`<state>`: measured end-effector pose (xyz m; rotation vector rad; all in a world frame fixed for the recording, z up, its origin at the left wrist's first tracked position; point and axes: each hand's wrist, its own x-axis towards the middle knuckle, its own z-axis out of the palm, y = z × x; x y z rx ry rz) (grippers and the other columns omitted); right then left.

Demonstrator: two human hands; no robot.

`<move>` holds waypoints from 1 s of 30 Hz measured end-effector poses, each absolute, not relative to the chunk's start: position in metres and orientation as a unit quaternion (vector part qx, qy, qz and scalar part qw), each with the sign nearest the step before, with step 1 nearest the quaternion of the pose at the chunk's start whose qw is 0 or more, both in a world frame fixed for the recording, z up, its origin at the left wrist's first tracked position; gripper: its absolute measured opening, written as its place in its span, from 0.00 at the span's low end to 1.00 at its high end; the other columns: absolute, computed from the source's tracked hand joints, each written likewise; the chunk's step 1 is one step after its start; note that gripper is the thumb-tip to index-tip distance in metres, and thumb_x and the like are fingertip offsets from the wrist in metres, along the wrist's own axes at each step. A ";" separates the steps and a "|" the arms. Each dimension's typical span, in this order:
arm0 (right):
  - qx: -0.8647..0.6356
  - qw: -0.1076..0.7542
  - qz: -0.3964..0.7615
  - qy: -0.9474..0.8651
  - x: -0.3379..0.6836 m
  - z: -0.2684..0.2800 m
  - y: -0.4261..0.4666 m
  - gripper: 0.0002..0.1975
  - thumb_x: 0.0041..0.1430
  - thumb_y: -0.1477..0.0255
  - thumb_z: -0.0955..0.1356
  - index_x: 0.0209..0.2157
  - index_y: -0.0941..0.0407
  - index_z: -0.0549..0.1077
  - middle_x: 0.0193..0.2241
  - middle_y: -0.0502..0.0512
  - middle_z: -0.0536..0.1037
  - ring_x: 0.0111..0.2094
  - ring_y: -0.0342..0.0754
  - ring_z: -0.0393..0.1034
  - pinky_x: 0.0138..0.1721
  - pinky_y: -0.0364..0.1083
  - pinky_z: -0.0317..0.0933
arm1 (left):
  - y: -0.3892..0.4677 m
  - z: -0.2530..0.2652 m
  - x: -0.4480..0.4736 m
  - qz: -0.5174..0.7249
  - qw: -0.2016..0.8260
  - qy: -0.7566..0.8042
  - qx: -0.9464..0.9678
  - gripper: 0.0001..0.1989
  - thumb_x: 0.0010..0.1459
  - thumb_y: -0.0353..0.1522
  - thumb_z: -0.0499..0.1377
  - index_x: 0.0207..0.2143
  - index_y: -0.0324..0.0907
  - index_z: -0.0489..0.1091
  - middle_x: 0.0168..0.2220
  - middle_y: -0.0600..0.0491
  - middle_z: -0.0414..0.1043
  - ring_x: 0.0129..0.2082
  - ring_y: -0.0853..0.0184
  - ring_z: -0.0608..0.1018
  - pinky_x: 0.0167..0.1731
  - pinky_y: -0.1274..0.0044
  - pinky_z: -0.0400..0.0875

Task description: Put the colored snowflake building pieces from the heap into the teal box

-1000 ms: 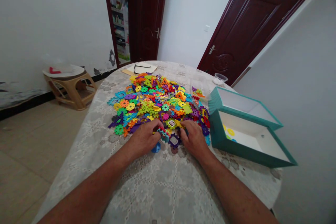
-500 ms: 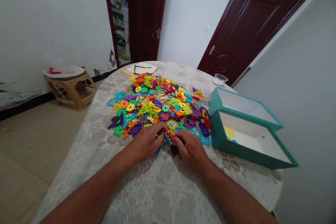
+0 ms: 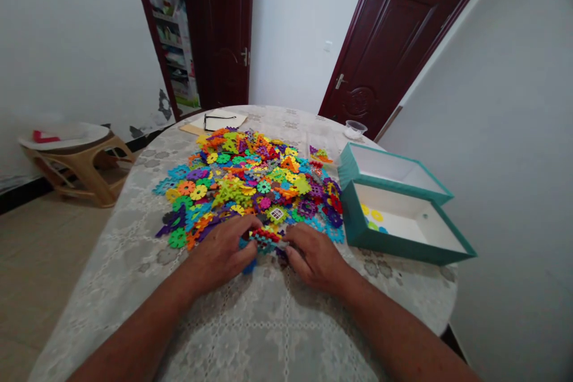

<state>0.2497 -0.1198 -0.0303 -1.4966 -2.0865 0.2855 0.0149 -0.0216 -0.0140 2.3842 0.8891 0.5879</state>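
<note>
1. Red and light-blue cluster of toothed plastic bits is up front, right between the two hands, at the near edge of the big pile.
2. Left hand has its thumb and index finger pinched onto one end of it. Pretty narrow grip.
3. Right hand has the other end between thumb and fingers, also narrow. There's a greyish bit at those fingertips, too blurry to make out.
4. Blue piece sits just beside the left thumb, partly hidden by it.
5. Colourful pile spreads out just past the hands, mostly flower- and gear-shaped pieces. A lime piece with a white window grid sits near the front of it.
6. Teal box is on the right of the bench, with a few yellow discs and some blue inside. A second teal tray is right behind it.
7. Far side: dark-framed glasses on some pale paper, plus a clear tub over to the right.
</note>
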 end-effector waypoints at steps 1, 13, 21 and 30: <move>-0.568 0.242 0.100 -0.780 0.249 -0.029 -0.121 0.10 0.68 0.69 0.66 0.47 0.55 0.75 0.45 0.60 0.77 0.47 0.53 0.72 0.49 0.50 0.67 | -0.020 -0.012 0.013 0.224 0.257 0.342 0.876 0.12 0.61 0.32 0.56 0.46 0.45 0.75 0.43 0.52 0.80 0.43 0.61 0.79 0.46 0.72 0.71; -0.607 0.113 0.094 -0.781 0.241 -0.028 -0.126 0.06 0.64 0.73 0.66 0.43 0.55 0.72 0.49 0.60 0.72 0.48 0.53 0.69 0.47 0.49 0.65 | -0.020 -0.015 0.015 0.199 0.271 0.341 0.878 0.10 0.59 0.29 0.56 0.42 0.45 0.73 0.36 0.55 0.76 0.35 0.65 0.75 0.39 0.74 0.67; -0.627 0.361 0.197 -0.662 0.259 -0.036 -0.116 0.07 0.70 0.71 0.59 0.37 0.53 0.66 0.35 0.52 0.72 0.39 0.49 0.69 0.41 0.47 0.62 | -0.023 -0.019 0.018 0.212 0.275 0.327 0.879 0.11 0.59 0.27 0.56 0.44 0.45 0.71 0.40 0.53 0.77 0.38 0.64 0.76 0.41 0.73 0.68; -0.574 0.363 0.284 -0.677 0.246 -0.033 -0.123 0.08 0.72 0.70 0.60 0.45 0.53 0.70 0.33 0.50 0.77 0.34 0.47 0.73 0.37 0.44 0.65 | -0.032 -0.037 0.031 0.222 0.272 0.290 0.890 0.10 0.64 0.30 0.56 0.47 0.45 0.71 0.44 0.50 0.78 0.44 0.61 0.80 0.44 0.71 0.71</move>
